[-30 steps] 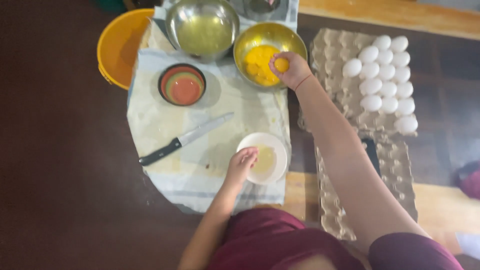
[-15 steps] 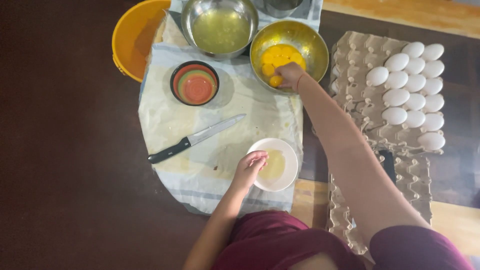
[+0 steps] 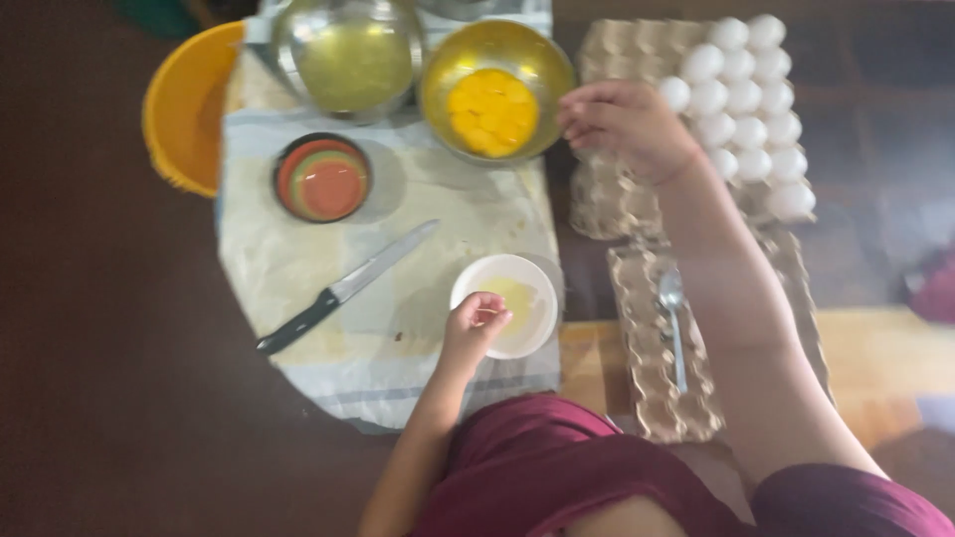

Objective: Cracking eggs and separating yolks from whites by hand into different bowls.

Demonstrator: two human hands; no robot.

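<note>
Right hand now lifted out of the yolk bowl, fingers loosely curled and seemingly empty, over the carton beside the eggs. Yolk left among the others. Left hand gripping the white bowl rim.

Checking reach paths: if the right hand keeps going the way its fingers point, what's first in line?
The right hand points left, so probably the rim of the metal bowl of yolks, just beside its fingertips. Height above the rim is unclear.
</note>
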